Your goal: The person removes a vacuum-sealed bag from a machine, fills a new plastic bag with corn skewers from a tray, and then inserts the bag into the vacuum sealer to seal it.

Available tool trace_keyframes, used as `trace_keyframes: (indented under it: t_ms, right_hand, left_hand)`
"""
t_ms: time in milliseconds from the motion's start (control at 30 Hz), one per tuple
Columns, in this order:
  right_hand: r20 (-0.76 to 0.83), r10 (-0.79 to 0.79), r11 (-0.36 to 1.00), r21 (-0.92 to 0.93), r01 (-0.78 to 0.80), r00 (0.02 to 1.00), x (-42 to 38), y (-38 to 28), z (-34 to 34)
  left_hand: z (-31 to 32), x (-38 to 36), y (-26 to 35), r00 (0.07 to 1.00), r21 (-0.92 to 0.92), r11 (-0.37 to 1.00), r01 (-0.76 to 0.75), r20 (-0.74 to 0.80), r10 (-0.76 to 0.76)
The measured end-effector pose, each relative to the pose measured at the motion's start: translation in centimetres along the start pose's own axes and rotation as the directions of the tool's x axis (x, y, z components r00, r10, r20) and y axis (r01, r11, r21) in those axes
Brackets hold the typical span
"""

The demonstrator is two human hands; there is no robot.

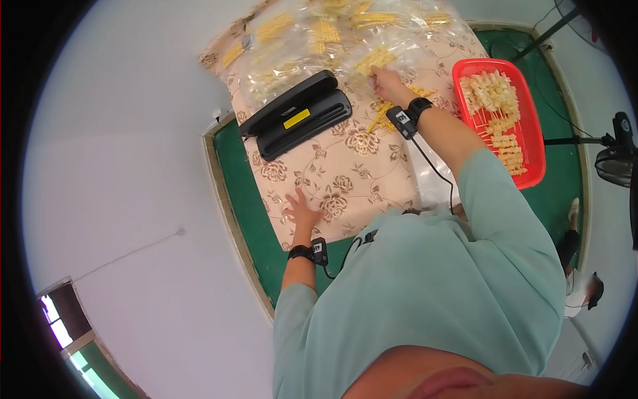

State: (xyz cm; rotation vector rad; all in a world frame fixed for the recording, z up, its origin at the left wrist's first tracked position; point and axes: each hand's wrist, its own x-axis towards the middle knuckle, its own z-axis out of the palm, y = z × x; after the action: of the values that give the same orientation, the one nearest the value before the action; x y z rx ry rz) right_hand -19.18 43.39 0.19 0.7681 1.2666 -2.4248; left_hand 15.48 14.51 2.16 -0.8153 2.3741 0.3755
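My left hand (304, 211) rests on the flowered tablecloth (372, 176) near the table's edge, fingers spread, holding nothing. Farther out, my right hand (385, 81) reaches to a clear plastic bag with yellow skewered pieces (375, 61). Its fingers are bent at the bag's near edge; what they pinch is too small to make out. Loose yellow sticks (381, 120) lie just below that hand, partly behind the wrist. An open black case (306, 123) with a yellow label lies between my two hands, to the left of the right one.
More clear bags with yellow pieces (325, 33) cover the table's far side. A red basket (537, 133) of pale skewered pieces stands at the right. Clear plastic (428, 176) lies by my body. A fan (615, 163) and a person (579, 292) are at far right.
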Motion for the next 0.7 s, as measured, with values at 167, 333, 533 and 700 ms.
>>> trace_keyframes:
  t_ms: [167, 333, 533, 700]
  right_hand:
    - [-0.052, 0.050, 0.998, 0.042, -0.048, 0.997, 3.0, 1.0, 1.6]
    - [0.065, 0.144, 0.983, -0.129, -0.134, 0.988, 2.1, 0.0, 0.9]
    - [0.132, 0.289, 0.879, -0.430, -0.208, 0.948, -1.8, -2.9, -0.6]
    - [0.262, 0.233, 0.861, -0.504, -0.073, 0.937, -6.7, -3.8, -3.5]
  left_hand:
    - [0.4, 0.3, -0.3, 1.000, -0.018, 1.000, -0.003, -0.006, 0.003]
    - [0.7, 0.3, -0.2, 1.000, -0.015, 1.000, -0.008, -0.010, 0.008]
    - [0.6, 0.4, -0.6, 0.998, 0.000, 0.998, -0.059, -0.024, 0.059]
    - [1.0, 1.1, -1.5, 0.997, 0.013, 0.997, -0.073, -0.019, 0.073]
